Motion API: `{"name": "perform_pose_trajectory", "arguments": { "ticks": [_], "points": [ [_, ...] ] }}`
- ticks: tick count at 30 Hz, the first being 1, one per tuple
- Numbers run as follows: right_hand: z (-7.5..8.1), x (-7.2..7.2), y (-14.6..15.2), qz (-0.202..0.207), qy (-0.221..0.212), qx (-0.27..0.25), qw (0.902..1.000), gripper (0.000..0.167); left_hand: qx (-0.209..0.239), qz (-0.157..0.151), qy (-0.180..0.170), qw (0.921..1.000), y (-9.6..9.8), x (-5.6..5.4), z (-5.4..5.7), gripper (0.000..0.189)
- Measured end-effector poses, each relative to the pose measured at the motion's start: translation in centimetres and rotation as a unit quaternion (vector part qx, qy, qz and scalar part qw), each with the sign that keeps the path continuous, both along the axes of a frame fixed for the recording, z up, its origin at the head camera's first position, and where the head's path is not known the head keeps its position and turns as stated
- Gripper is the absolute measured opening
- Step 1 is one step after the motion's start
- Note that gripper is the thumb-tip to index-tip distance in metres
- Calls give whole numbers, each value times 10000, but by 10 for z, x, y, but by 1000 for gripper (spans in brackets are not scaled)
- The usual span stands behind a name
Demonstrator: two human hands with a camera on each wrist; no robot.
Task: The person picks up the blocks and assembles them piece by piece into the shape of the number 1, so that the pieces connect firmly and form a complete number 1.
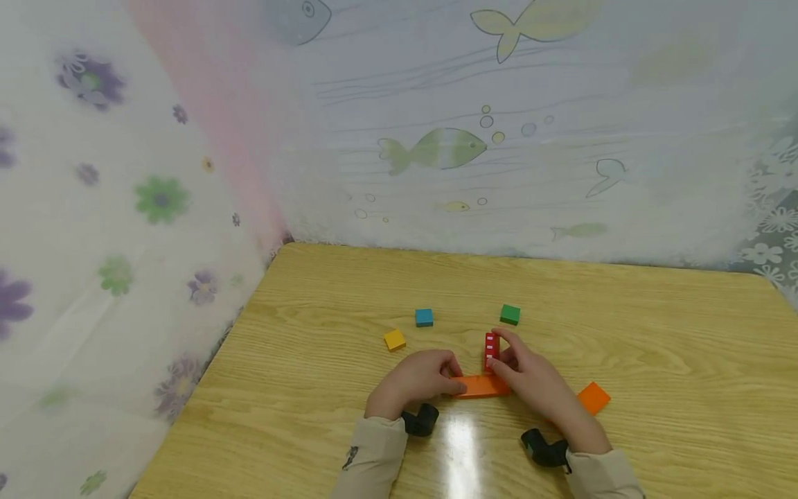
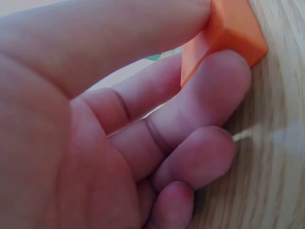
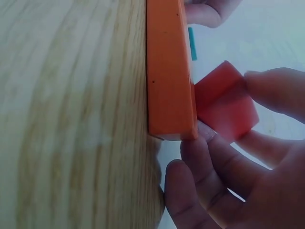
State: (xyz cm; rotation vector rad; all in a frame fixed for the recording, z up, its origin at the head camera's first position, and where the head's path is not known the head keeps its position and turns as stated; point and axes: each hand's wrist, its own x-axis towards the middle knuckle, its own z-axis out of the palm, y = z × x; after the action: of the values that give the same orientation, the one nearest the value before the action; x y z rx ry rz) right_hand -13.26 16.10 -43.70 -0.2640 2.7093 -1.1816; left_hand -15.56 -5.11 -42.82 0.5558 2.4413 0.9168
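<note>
A long orange block [image 1: 481,387] lies on the table in the head view. Its left end is pinched between the thumb and fingers of my left hand [image 1: 419,378]; the left wrist view shows the fingertips against this orange end [image 2: 240,36]. My right hand [image 1: 535,380] grips a red block [image 1: 490,350] with white marks on its face, just behind the orange block's right part. In the right wrist view, the red block [image 3: 226,105] is tilted between thumb and fingers, close against the side of the orange block [image 3: 170,81]; whether they touch I cannot tell.
Beyond the hands sit a yellow block [image 1: 395,339], a blue block [image 1: 424,317] and a green block [image 1: 510,314]. A square orange block [image 1: 594,398] lies right of my right wrist, partly behind it. Patterned curtains [image 1: 436,229] stand along the wooden table's [image 1: 686,346] far and left edges.
</note>
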Motion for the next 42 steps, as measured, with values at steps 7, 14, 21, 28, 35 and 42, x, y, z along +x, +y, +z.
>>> {"name": "perform_pose_trajectory", "arguments": {
  "ticks": [7, 14, 21, 28, 35, 42],
  "points": [
    [5, 0, -5, 70, -83, 270, 9996, 55, 33, -126, 35, 9999, 0, 0, -2, 16],
    [6, 3, -12, 89, -74, 603, 9981, 52, -201, -160, 128, 9996, 2, 3, 1, 18],
    [4, 2, -16, 41, 49, 1028, 9947, 51, -325, -219, 199, 9990, 3, 2, 1, 17],
    [4, 1, -20, 41, 96, 1296, 9915, 53, -319, -266, 201, 9989, 2, 2, 1, 17],
    [3, 1, -20, 69, 149, 1404, 9900, 56, -340, -237, 87, 9991, 2, 2, -2, 17],
    [6, 4, -15, 257, -197, 971, 9947, 63, -344, -231, 49, 9991, 3, 3, -2, 17]
  ]
}}
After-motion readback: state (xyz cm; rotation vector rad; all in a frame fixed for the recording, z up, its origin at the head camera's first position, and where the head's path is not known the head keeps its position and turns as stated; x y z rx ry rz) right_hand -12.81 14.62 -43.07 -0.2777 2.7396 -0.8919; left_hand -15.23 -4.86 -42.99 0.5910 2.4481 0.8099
